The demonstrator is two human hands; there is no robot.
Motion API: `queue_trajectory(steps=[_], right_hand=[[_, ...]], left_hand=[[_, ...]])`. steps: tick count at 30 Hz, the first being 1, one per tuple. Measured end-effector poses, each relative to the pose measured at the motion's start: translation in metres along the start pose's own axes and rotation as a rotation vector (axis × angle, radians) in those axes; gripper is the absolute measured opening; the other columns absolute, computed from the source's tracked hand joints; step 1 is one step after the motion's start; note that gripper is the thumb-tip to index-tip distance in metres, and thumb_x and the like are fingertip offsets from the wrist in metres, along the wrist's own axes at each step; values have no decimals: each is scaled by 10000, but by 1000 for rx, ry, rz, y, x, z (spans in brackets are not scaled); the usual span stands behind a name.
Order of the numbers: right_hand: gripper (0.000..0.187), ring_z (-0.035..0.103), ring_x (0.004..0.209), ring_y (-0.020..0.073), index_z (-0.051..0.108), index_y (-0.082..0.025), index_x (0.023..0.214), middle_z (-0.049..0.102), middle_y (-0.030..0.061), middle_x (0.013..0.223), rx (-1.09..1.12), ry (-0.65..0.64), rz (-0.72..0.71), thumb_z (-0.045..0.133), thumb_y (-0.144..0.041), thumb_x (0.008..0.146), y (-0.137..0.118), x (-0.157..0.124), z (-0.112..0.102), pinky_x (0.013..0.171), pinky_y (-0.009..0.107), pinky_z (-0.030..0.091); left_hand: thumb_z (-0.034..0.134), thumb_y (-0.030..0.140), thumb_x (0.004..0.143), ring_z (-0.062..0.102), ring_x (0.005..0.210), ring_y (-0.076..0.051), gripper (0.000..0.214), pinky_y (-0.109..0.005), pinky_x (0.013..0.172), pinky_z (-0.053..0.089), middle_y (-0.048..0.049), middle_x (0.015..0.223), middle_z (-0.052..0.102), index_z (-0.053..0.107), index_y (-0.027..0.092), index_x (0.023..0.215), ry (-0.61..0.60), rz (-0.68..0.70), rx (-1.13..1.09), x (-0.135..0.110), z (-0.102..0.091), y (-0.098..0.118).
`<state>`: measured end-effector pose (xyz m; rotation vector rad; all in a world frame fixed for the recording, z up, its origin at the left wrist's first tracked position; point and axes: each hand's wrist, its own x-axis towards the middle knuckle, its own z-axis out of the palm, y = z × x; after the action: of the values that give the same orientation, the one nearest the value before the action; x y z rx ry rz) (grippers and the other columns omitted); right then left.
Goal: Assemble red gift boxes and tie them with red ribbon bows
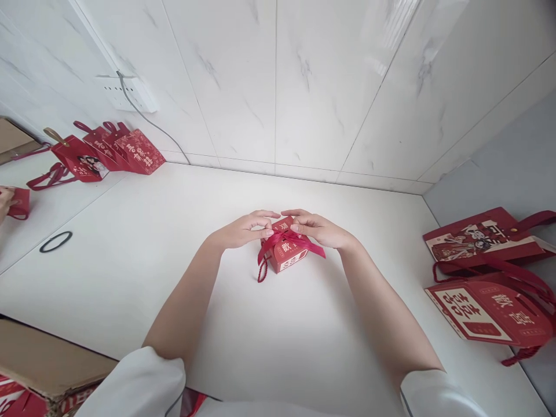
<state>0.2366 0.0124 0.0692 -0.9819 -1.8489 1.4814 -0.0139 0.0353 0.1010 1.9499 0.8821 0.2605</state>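
Observation:
A small red gift box (287,259) with white lettering stands on the white table (269,336) in the middle. A red ribbon (304,241) crosses its top and a red cord hangs down its left side. My left hand (243,229) pinches the ribbon at the box's upper left edge. My right hand (321,228) pinches the ribbon at the upper right. Both hands rest on top of the box with fingertips almost meeting.
Several folded red gift boxes (490,307) with cords lie stacked at the right edge. More red boxes (108,153) stand at the back left below a wall power strip (130,94). A black hair band (55,241) lies at left. Another person's hand (5,201) holds a red box at far left. A cardboard carton (43,365) sits lower left.

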Motion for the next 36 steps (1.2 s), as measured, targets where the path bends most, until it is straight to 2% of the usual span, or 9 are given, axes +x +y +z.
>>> queue_trajectory(steps=[5,11,17,19,21,26,29,32,36], right_hand=[[342,417,1297,248,704,-246,854,435,27,1391,-48,19,-68,514,-526,905,0,-4,-4,1026,404,392],[392,218,1421,246,659,-229,731,468,25,1352,-123,51,-141,505,-546,903,-5,-11,-9,1140,421,243],[402,121,1453,254,629,-227,683,473,16,1359,-216,16,-154,495,-525,917,-6,-15,-12,1180,493,-3],[397,109,1455,255,636,-230,688,471,15,1366,-223,9,-154,497,-525,916,-4,-15,-13,1174,502,-50],[402,94,1458,255,645,-231,693,464,19,1377,-210,6,-139,502,-539,908,-2,-14,-15,1175,509,-22],[382,91,1460,248,681,-240,750,422,12,1441,-85,2,-15,545,-577,867,-2,-12,-16,1150,484,203],[397,93,1460,238,724,-271,859,345,-19,1506,-60,40,12,496,-595,887,-6,-11,-13,1159,459,198],[450,179,1440,246,733,-287,906,307,-44,1528,-24,74,7,424,-615,909,-8,-9,-9,1170,444,181],[506,299,1392,256,731,-280,880,351,-44,1508,25,113,4,391,-654,900,-5,-4,-3,1169,440,188]], left_hand=[[482,492,887,315,1365,-268,340,-417,1059,367,-14,1467,388,612,202,765,3,66,43,-1,-5,-2],[498,448,891,336,1353,-260,304,-426,1093,332,-31,1465,387,620,199,767,42,165,71,-3,-7,1],[509,451,885,323,1359,-278,333,-453,1095,325,-2,1514,309,623,192,710,9,177,47,-3,-8,1],[525,455,873,333,1355,-277,325,-443,1086,337,-4,1510,315,627,194,709,-11,162,7,-2,-7,-2],[548,461,853,339,1352,-279,316,-433,1082,346,-12,1500,332,631,194,705,-20,144,-48,1,-5,-6],[569,452,830,433,1281,-271,324,-420,1051,378,-30,1436,428,594,179,656,-20,89,-199,8,3,-13],[514,443,866,422,1289,-261,361,-413,1060,370,-22,1429,444,575,174,632,56,106,-243,9,6,-9],[459,469,891,424,1288,-259,400,-418,1090,349,-14,1437,441,628,182,671,161,140,-242,8,8,-4],[394,546,900,493,1225,-255,465,-414,1063,399,-11,1431,456,707,206,846,189,77,-284,10,12,-3]])
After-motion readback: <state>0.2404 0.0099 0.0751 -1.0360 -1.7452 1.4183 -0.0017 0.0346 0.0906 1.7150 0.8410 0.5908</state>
